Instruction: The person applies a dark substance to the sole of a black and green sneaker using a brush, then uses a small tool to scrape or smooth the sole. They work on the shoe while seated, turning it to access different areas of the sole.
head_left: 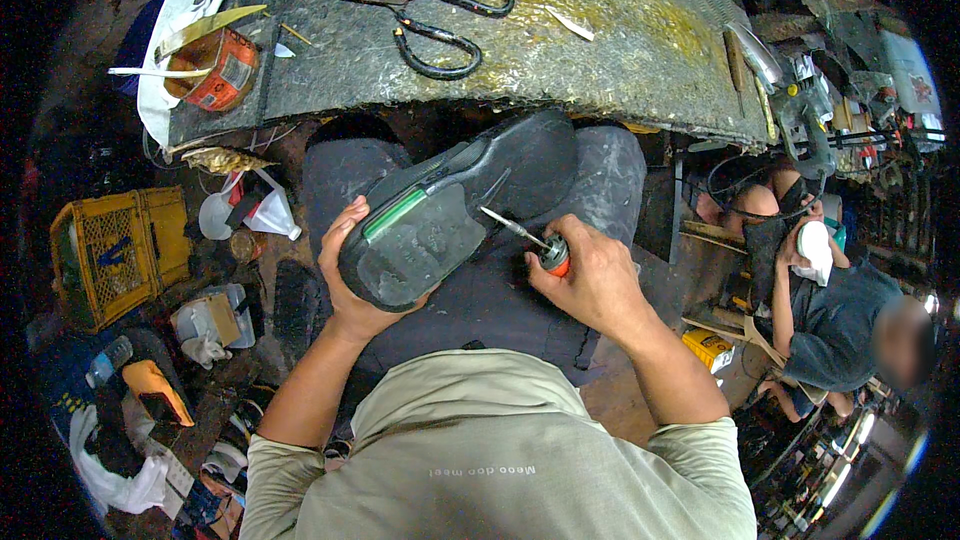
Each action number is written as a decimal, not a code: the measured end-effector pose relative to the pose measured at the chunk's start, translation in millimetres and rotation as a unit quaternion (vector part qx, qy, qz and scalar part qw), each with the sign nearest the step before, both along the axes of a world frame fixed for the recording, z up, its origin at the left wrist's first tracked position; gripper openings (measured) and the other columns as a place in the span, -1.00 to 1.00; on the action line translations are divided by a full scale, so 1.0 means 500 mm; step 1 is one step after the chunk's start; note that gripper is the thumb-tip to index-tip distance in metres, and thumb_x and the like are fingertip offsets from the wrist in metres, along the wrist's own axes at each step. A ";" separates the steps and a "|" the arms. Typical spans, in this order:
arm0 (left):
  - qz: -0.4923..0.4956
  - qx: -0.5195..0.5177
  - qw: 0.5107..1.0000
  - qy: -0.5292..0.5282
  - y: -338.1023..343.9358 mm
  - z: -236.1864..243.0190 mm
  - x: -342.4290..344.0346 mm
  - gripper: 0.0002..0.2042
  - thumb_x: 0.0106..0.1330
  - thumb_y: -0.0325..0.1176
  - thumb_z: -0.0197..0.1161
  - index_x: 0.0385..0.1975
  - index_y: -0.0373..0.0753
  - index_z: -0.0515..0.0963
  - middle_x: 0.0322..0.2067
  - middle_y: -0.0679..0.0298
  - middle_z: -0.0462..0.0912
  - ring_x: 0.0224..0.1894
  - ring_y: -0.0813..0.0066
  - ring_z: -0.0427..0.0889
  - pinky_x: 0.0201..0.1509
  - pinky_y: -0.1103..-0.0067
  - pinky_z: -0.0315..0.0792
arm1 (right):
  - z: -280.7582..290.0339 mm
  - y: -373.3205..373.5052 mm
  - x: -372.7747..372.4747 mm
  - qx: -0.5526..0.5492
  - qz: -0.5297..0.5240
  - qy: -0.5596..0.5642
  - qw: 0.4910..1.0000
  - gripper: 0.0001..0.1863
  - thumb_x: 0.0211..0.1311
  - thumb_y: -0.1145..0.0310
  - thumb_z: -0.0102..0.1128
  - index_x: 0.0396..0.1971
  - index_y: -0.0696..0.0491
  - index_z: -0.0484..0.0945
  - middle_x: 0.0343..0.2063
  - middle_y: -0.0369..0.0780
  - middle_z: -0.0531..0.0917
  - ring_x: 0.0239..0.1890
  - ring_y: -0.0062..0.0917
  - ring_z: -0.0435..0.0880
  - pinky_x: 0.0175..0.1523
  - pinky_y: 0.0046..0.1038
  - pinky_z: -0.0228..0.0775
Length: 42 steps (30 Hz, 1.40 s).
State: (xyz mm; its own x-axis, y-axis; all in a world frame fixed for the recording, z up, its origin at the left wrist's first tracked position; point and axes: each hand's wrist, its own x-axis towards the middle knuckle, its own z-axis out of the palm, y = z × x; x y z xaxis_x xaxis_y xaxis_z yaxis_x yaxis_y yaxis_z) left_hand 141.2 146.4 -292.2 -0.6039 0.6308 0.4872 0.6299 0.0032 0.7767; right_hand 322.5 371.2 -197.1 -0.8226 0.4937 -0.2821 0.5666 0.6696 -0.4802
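Observation:
A black shoe (pixel 410 250) lies across my lap with its sole turned up; a green strip runs along one edge of the sole. My left hand (pixel 345 275) grips its wider, near end, thumb and fingers on opposite edges. In my right hand (pixel 590 275) is an awl (pixel 518 231) with a slim metal shaft and an orange and black handle. Its tip points at the middle of the sole, close to a narrow slit-like mark. Whether the tip touches the sole I cannot tell.
Ahead stands a worn workbench (pixel 330 60) with black-handled scissors (pixel 440 30), a pale blade-like piece (pixel 570 24) and an orange tin (pixel 225 70). A yellow crate (pixel 120 250) sits at left. Another person (pixel 835 310) sits at right, holding a white shoe (pixel 813 245).

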 end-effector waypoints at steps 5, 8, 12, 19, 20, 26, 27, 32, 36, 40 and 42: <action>0.002 0.001 1.000 -0.003 0.001 -0.002 0.000 0.11 -0.20 -0.25 0.75 0.35 -0.24 0.08 0.26 -0.06 0.36 0.35 0.00 0.41 0.53 0.07 0.21 | -0.003 0.002 0.000 -0.005 -0.001 0.003 1.000 -0.62 0.13 0.20 0.49 -0.19 0.08 0.55 -0.38 0.00 0.73 -0.30 -0.05 0.77 -0.21 -0.14 0.61; 0.002 0.002 1.000 -0.001 0.001 -0.004 0.000 0.10 -0.20 -0.26 0.75 0.35 -0.24 0.08 0.26 -0.06 0.36 0.35 0.00 0.41 0.53 0.07 0.21 | -0.004 0.003 0.001 -0.003 -0.001 0.000 1.000 -0.63 0.13 0.21 0.49 -0.19 0.08 0.55 -0.38 0.00 0.73 -0.30 -0.06 0.77 -0.21 -0.14 0.62; -0.002 0.007 1.000 0.000 0.000 -0.005 -0.002 0.10 -0.20 -0.26 0.75 0.34 -0.24 0.09 0.25 -0.07 0.37 0.35 0.00 0.42 0.53 0.06 0.22 | -0.003 0.002 0.002 -0.006 0.002 0.009 1.000 -0.63 0.13 0.22 0.49 -0.19 0.08 0.55 -0.38 0.00 0.73 -0.30 -0.05 0.77 -0.21 -0.14 0.62; -0.004 0.009 1.000 0.003 -0.001 -0.006 -0.003 0.10 -0.20 -0.26 0.75 0.35 -0.23 0.09 0.25 -0.06 0.37 0.34 0.00 0.42 0.53 0.05 0.21 | -0.001 0.001 -0.001 -0.007 0.001 0.017 1.000 -0.62 0.12 0.21 0.49 -0.19 0.08 0.55 -0.37 0.00 0.73 -0.30 -0.06 0.77 -0.21 -0.15 0.62; -0.004 0.009 1.000 0.006 -0.001 -0.005 -0.003 0.10 -0.20 -0.26 0.75 0.35 -0.23 0.10 0.25 -0.06 0.37 0.34 0.00 0.42 0.53 0.04 0.21 | -0.001 0.001 -0.001 -0.002 0.002 0.016 1.000 -0.62 0.12 0.21 0.49 -0.19 0.08 0.55 -0.37 0.00 0.73 -0.30 -0.06 0.77 -0.21 -0.15 0.62; -0.006 0.014 1.000 -0.005 -0.001 -0.009 -0.003 0.09 -0.20 -0.25 0.75 0.35 -0.23 0.10 0.24 -0.04 0.37 0.34 0.00 0.42 0.52 0.03 0.22 | -0.001 0.001 -0.004 -0.005 0.002 0.000 1.000 -0.62 0.12 0.20 0.50 -0.19 0.07 0.56 -0.37 -0.01 0.73 -0.30 -0.06 0.77 -0.20 -0.15 0.62; -0.007 0.015 1.000 -0.003 -0.002 -0.010 -0.003 0.09 -0.20 -0.25 0.75 0.35 -0.23 0.10 0.24 -0.04 0.37 0.34 0.00 0.42 0.53 0.03 0.22 | -0.001 0.000 -0.004 -0.009 0.001 0.006 1.000 -0.62 0.12 0.20 0.50 -0.19 0.07 0.56 -0.37 -0.01 0.73 -0.30 -0.06 0.77 -0.20 -0.15 0.62; -0.010 0.004 1.000 0.005 -0.005 -0.016 -0.007 0.15 -0.14 -0.01 0.73 0.40 -0.23 0.06 0.30 -0.08 0.36 0.35 -0.04 0.42 0.51 0.04 0.22 | 0.000 0.001 -0.005 0.003 0.006 0.017 1.000 -0.62 0.12 0.20 0.50 -0.19 0.07 0.56 -0.37 -0.01 0.73 -0.31 -0.06 0.77 -0.21 -0.14 0.62; -0.008 0.005 1.000 0.000 -0.007 -0.018 -0.006 0.13 -0.17 -0.10 0.74 0.38 -0.23 0.08 0.28 -0.07 0.36 0.35 -0.03 0.42 0.52 0.04 0.21 | 0.000 0.000 -0.006 -0.003 0.010 0.019 1.000 -0.62 0.12 0.20 0.49 -0.18 0.08 0.55 -0.37 -0.01 0.73 -0.31 -0.06 0.77 -0.22 -0.14 0.62; 0.001 -0.001 1.000 0.006 -0.007 -0.018 -0.003 0.13 -0.17 -0.10 0.74 0.38 -0.23 0.07 0.28 -0.09 0.36 0.35 -0.03 0.42 0.51 0.05 0.23 | -0.002 -0.001 -0.008 -0.004 0.010 0.025 1.000 -0.62 0.13 0.21 0.49 -0.18 0.08 0.55 -0.37 -0.01 0.73 -0.31 -0.06 0.77 -0.21 -0.15 0.62; 0.000 -0.005 1.000 0.012 -0.008 -0.019 -0.005 0.15 -0.15 -0.03 0.74 0.40 -0.23 0.05 0.30 -0.11 0.35 0.35 -0.04 0.42 0.50 0.06 0.24 | -0.002 -0.001 -0.008 -0.005 0.008 0.025 1.000 -0.62 0.12 0.22 0.50 -0.18 0.08 0.55 -0.37 -0.01 0.73 -0.31 -0.06 0.77 -0.21 -0.15 0.62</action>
